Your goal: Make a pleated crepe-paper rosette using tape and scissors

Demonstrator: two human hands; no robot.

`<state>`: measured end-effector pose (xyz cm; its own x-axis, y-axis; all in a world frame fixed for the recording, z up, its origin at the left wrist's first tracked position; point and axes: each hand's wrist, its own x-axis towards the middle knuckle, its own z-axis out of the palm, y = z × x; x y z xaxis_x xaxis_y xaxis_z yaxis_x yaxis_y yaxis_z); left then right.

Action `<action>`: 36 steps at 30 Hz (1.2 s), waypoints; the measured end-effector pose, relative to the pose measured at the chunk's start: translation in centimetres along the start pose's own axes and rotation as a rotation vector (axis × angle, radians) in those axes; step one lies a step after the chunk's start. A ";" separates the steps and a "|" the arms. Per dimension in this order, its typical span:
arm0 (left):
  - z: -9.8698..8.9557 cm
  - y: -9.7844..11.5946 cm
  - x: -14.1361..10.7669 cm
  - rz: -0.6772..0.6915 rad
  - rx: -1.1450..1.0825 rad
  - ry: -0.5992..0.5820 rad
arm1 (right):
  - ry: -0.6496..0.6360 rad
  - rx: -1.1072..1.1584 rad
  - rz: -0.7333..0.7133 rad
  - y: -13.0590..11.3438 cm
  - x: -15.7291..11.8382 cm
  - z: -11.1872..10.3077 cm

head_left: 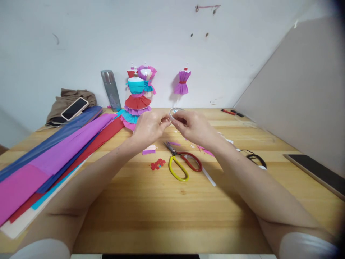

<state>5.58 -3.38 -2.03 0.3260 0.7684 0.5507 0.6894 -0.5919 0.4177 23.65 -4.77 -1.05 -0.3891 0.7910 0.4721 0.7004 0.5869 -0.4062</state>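
Above the middle of the table, my left hand [151, 126] and my right hand [192, 124] meet with fingertips pinched together. A thin whitish ring, like a narrow roll of tape [172, 110], is held in my right hand. Whatever the left fingertips pinch at its near edge is too small to make out. Below the hands lie scissors [175, 153] with one yellow and one red handle, blades partly apart. Left of them are small red paper flowers [157, 164] and a folded pink-and-cream paper piece [149, 150]. A white strip [209, 177] lies under the red handle.
Long coloured paper sheets [61, 154] cover the left side. Behind stand a flask [111, 91] and small dress forms in paper dresses [137, 102]; another purple dress [183, 82] is by the wall. A phone [75, 108], black cable [256, 160] and dark tablet-like device [318, 172] lie around.
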 end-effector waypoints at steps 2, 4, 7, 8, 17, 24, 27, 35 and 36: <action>0.2 -0.3 0.0 0.013 -0.013 0.010 | -0.007 0.005 -0.005 0.0 0.0 0.0; 0.4 -0.7 -0.1 0.038 -0.003 0.019 | -0.011 0.012 -0.011 -0.1 0.0 0.1; 0.7 -1.1 -0.4 0.091 0.092 0.029 | -0.018 0.015 -0.019 -0.1 -0.1 0.2; 0.7 -1.2 -0.5 0.111 0.126 0.040 | -0.022 0.014 -0.023 0.0 -0.1 0.2; 0.2 -0.8 -0.2 0.074 0.079 0.002 | -0.099 0.044 -0.037 0.4 0.1 -0.2; 0.2 -1.2 0.4 -0.035 -0.397 -0.191 | -0.254 0.113 -0.013 2.3 0.6 -1.3; 0.1 -1.2 0.5 -0.261 -0.747 -0.357 | -0.253 0.285 0.009 2.9 0.7 -1.1; -0.2 -1.6 0.9 -0.392 -1.054 -0.333 | -0.167 0.675 0.151 4.2 0.8 -0.5; -0.3 -1.7 0.9 -0.401 -1.063 -0.339 | -0.145 0.729 0.171 4.4 0.9 -0.4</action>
<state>4.55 -1.72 -2.02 0.4742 0.8757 0.0908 -0.0501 -0.0761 0.9958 26.65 -1.55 -2.11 -0.4205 0.8663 0.2696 0.2046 0.3800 -0.9020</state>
